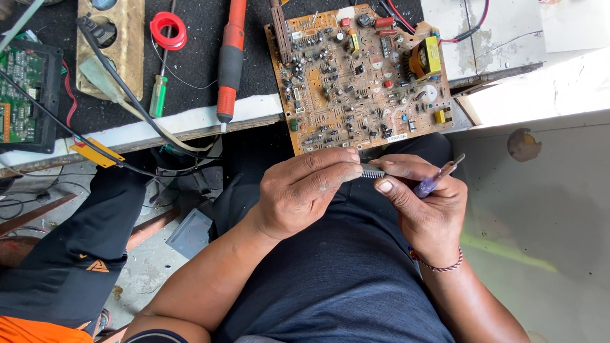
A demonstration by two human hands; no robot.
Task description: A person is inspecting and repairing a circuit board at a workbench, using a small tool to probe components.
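Seen from above, the person sits at a workbench w/ a black mat top and a white-painted front edge, just beyond both hands; pale concrete floor spreads to the right of the right hand, stained, w/ a bright sunlit strip further up. Dark trousers fill the lap under the hands. Straight ahead of the hands, overhanging the bench edge, lies a tan circuit board packed w/ small parts and a yellow transformer. Up and left of the left hand: an orange-and-black soldering iron, a green-handled screwdriver, a red tape roll, a brass-coloured block w/ holes, and far left a green board in a black frame, black cables trailing off the edge. The left hand is closed, thumb and fingertips pinched on one end of a small grey multi-pin chip; the right hand pinches its other end, and also grips a slim purple-handled tool poking up-right. Chip sits btw the two hands, above the lap.
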